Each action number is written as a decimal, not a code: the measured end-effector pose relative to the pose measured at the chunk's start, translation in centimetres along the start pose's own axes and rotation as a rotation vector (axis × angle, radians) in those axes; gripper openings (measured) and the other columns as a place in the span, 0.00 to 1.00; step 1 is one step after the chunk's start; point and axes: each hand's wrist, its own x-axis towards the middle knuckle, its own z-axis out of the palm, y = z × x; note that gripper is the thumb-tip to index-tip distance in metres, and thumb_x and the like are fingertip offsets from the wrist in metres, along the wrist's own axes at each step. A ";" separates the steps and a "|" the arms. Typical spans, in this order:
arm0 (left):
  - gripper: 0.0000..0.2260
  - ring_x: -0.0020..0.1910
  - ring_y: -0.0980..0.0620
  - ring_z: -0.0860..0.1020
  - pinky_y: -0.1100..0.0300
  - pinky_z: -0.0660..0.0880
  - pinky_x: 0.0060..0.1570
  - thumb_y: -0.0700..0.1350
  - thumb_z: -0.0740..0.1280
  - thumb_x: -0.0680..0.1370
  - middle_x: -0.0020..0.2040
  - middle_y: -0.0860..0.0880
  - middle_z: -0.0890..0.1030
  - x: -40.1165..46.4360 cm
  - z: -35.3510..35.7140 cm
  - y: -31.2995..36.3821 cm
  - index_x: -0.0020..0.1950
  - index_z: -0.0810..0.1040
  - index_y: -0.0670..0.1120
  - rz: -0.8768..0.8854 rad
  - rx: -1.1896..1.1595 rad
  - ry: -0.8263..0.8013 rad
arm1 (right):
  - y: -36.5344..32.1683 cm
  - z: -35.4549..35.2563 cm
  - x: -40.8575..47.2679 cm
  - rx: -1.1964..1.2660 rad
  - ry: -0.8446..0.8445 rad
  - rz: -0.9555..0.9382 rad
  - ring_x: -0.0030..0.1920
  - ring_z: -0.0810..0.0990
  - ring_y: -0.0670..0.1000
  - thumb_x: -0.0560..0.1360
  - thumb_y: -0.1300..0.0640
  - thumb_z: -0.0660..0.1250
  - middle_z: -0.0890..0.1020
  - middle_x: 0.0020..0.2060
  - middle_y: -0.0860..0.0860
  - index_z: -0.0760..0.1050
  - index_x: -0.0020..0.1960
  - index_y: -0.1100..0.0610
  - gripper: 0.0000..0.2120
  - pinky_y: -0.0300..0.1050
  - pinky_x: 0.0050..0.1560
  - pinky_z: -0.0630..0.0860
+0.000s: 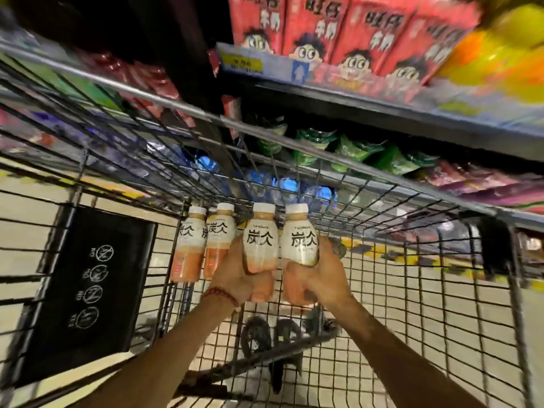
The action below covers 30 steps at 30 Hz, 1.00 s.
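Inside a wire shopping cart (412, 304), my left hand (235, 275) grips a white-capped bottle (260, 240) of pale orange drink with a white label. Right beside it, my right hand (318, 278) grips a second bottle (300, 235) of the same kind. Both are held upright, side by side and touching or nearly so. Two more matching bottles (190, 245) (219, 240) stand upright to the left, against the cart's far wall. A red bead bracelet (220, 294) circles my left wrist.
A black sign panel (85, 290) with white icons hangs on the cart's left side. Beyond the cart, store shelves hold red cartoon-printed cartons (347, 36), green packets (338, 145) and blue packs (282, 184). A yellow price tag (241, 64) sits on the shelf edge.
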 end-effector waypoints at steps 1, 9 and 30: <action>0.37 0.56 0.58 0.75 0.64 0.72 0.60 0.43 0.77 0.64 0.58 0.55 0.75 -0.9 -0.5 0.7 0.69 0.64 0.46 0.030 -0.030 -0.009 | -0.6 -0.5 -0.8 0.025 0.015 -0.038 0.41 0.79 0.46 0.66 0.58 0.76 0.79 0.40 0.43 0.68 0.48 0.46 0.19 0.43 0.42 0.78; 0.33 0.55 0.48 0.77 0.59 0.75 0.54 0.35 0.76 0.66 0.56 0.47 0.77 -8.5 -3.9 9.2 0.67 0.65 0.47 0.286 -0.054 0.121 | -8.5 -6.6 -9.5 0.110 0.074 -0.298 0.39 0.79 0.33 0.68 0.62 0.75 0.78 0.43 0.41 0.67 0.54 0.48 0.22 0.25 0.35 0.73; 0.33 0.46 0.70 0.78 0.75 0.76 0.42 0.44 0.79 0.56 0.53 0.59 0.76 -31.8 3.2 39.5 0.53 0.67 0.62 1.049 -0.258 -0.082 | -18.8 -35.2 -36.9 0.214 0.671 -0.774 0.43 0.76 0.38 0.65 0.61 0.77 0.76 0.43 0.39 0.66 0.57 0.51 0.27 0.29 0.43 0.73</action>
